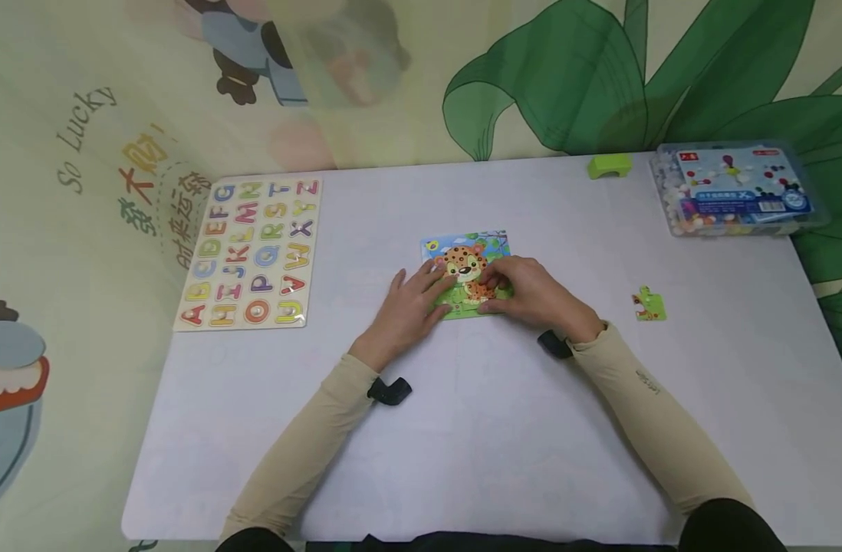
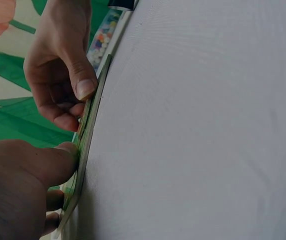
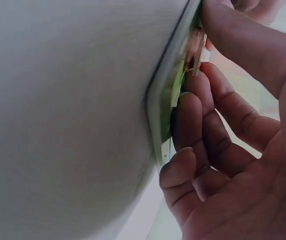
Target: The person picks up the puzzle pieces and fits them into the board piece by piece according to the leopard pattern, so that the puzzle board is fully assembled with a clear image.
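A jigsaw puzzle (image 1: 432,248) with a cartoon leopard lies flat on the table, its lower right part covered by the right hand. The left hand (image 1: 416,305) rests with fingers spread on the puzzle's left side, thumb by the near edge. The right hand (image 1: 527,291) has curled fingers over the right side. In the right wrist view a puzzle piece (image 3: 198,52) stands tilted up at those fingertips, pinched there; its outline is mostly hidden. Away to the right, a loose green puzzle piece (image 1: 650,304) lies alone on the table.
An alphabet board (image 1: 245,257) with colourful letters lies at the left. A green arch block (image 1: 610,165) stands at the back edge. The clear plastic box (image 1: 738,188) of small coloured parts sits at the back right corner of the white table (image 1: 497,460).
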Demonstrator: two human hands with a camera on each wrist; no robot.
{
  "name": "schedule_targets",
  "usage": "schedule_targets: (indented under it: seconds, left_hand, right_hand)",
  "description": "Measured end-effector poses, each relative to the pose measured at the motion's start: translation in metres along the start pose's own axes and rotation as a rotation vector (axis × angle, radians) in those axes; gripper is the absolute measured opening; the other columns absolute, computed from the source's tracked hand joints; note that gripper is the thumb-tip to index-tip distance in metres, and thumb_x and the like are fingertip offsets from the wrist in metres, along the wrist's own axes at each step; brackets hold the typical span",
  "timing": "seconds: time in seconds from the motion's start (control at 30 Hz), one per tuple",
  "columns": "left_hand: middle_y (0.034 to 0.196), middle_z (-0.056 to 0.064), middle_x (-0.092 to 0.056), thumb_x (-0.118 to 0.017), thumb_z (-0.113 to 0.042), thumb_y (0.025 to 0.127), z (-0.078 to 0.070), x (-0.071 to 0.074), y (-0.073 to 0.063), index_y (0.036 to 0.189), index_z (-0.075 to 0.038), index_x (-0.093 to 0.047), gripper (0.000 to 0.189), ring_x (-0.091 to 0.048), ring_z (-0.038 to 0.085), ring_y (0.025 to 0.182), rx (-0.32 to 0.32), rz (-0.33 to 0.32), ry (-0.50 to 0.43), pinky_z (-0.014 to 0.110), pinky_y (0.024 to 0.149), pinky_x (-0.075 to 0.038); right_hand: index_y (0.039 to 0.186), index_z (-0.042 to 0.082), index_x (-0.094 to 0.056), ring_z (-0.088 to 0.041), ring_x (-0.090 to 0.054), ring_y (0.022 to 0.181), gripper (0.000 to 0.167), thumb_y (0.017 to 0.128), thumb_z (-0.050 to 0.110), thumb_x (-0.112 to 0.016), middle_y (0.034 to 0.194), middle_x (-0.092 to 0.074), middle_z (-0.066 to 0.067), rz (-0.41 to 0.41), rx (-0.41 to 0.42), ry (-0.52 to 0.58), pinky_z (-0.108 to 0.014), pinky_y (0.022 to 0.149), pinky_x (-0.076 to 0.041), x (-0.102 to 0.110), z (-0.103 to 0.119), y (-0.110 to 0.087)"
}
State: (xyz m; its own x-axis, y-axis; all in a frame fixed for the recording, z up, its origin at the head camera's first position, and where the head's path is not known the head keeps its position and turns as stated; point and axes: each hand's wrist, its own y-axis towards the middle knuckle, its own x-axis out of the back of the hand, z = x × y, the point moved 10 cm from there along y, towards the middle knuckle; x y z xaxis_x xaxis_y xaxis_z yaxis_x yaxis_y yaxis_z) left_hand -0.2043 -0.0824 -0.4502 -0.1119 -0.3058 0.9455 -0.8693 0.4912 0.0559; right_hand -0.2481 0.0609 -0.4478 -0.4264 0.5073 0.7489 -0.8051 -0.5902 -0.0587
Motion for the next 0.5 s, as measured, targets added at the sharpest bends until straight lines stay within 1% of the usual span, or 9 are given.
schedule_targets:
  seconds: [0.1, 0.2, 0.33, 0.5]
  left_hand:
    - [0.163, 0.019, -0.048, -0.065, -0.025, 0.107, -0.005, -0.002, 0.000, 0.153, -0.020, -0.058, 0.047, -0.038, 0.040, 0.157, -0.026, 0.011, 0.020, 0.074, 0.119, -0.034]
    - [0.164, 0.022, -0.045, -0.061, -0.021, 0.109, -0.008, -0.004, 0.000, 0.151, -0.025, -0.061, 0.042, -0.036, 0.044, 0.157, -0.044, 0.016, 0.038, 0.078, 0.116, -0.035]
    - [0.165, 0.024, -0.043, -0.058, -0.018, 0.110, -0.010, -0.005, -0.001, 0.148, -0.025, -0.064, 0.040, -0.032, 0.046, 0.158, -0.049, 0.021, 0.043, 0.080, 0.115, -0.033]
    - [0.163, 0.026, -0.045, -0.060, -0.015, 0.108, -0.012, -0.003, -0.002, 0.146, -0.023, -0.067, 0.039, -0.032, 0.048, 0.158, -0.059, 0.004, 0.040, 0.082, 0.114, -0.033]
  right_hand:
    - [0.112, 0.005, -0.073, -0.023, -0.067, 0.093, 0.043, 0.081, 0.023, -0.095, 0.099, -0.073, -0.007, 0.011, 0.000, -0.014, -0.040, 0.087, -0.054, -0.002, 0.001, 0.002]
    - [0.112, 0.005, -0.073, -0.022, -0.067, 0.092, 0.043, 0.080, 0.024, -0.096, 0.097, -0.073, -0.006, 0.015, 0.003, -0.019, -0.040, 0.086, -0.054, -0.001, 0.001, 0.002]
    - [0.111, 0.006, -0.074, -0.021, -0.068, 0.091, 0.038, 0.083, 0.022, -0.093, 0.097, -0.074, -0.005, 0.016, 0.008, -0.010, -0.040, 0.085, -0.054, -0.001, 0.000, 0.002]
    - [0.110, 0.006, -0.074, -0.021, -0.069, 0.091, 0.035, 0.084, 0.020, -0.092, 0.097, -0.075, -0.005, 0.014, 0.012, -0.007, -0.040, 0.085, -0.055, 0.000, 0.001, 0.002]
